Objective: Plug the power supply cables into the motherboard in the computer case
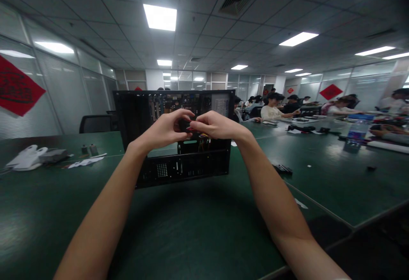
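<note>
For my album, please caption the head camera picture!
Left hand and right hand close together, by coloured wires at an open computer case.

Head camera: the only view, worn on the person's head, looking from above the near side of the counter [179, 229].
Facing: ahead across the counter and a little down, with 12 o'clock at the picture's top.
Arms: left arm [102, 207] comes in between 7 and 8 o'clock, right arm [275, 195] between 4 and 5, both very near the camera.
Computer case: near, just left of the clock's middle, its open side toward the camera [191, 155].
Ceiling: a wide stretch at the top, from 10 to 2 [204, 29].
Red sign: over at 9 o'clock, at the picture's left edge [19, 86].
People: farther off, near 3 o'clock [271, 113].
</note>
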### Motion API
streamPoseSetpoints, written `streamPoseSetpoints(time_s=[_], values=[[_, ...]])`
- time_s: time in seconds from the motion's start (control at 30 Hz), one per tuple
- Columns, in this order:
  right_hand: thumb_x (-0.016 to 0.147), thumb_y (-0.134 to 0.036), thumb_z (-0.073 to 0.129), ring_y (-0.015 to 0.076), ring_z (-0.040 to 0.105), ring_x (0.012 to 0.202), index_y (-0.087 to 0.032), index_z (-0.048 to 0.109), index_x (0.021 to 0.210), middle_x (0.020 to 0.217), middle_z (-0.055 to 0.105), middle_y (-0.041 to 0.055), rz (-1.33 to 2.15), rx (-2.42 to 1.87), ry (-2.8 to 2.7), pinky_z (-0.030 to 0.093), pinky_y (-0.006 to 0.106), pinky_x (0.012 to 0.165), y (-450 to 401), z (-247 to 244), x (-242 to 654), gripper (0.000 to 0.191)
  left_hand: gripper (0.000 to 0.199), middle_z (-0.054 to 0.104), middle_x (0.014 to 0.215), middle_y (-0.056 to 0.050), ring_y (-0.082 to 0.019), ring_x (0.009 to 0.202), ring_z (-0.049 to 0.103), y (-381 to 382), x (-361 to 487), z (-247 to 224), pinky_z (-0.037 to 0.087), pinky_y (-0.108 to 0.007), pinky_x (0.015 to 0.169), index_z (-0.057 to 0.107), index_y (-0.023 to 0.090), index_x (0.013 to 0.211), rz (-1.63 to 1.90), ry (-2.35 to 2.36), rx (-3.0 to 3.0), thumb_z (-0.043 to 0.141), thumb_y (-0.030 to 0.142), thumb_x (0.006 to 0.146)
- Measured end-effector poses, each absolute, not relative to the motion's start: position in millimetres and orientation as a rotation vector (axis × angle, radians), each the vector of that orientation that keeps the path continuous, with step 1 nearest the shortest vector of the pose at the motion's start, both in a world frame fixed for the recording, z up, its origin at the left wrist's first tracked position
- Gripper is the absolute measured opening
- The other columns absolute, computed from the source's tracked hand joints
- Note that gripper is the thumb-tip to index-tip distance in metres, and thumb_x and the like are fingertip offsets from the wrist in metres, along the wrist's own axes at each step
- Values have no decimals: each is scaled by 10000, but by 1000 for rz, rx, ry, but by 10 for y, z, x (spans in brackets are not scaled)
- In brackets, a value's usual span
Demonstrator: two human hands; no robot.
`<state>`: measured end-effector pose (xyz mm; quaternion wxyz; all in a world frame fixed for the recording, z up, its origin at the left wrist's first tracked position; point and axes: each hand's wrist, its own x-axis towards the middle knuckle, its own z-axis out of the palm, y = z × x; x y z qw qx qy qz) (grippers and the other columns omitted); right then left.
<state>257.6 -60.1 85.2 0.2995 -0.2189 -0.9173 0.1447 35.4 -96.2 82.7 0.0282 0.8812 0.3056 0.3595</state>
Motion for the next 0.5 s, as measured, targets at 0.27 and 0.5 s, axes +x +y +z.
streamPoseSetpoints(time_s=[0.27, 0.5], values=[[921, -557, 603, 109, 437, 632, -124, 665, 875, 706, 539, -12, 425, -493, -2398, 293, 245, 559, -537, 836, 2557, 440, 591, 637, 1330, -123, -267, 1159, 645, -1032, 389, 847, 579, -391, 929, 575, 198, 1349, 1120, 771, 2793, 772, 269, 796], [926, -577, 562, 93, 382, 581, -142, 605, 757, 637, 468, -37, 414, -480, -2281, 266, 246, 533, -485, 823, 2520, 469, 582, 650, 1328, -137, -264, 1165, 646, -962, 409, 828, 573, -389, 950, 591, 173, 1351, 1274, 855, 2897, 759, 259, 801]])
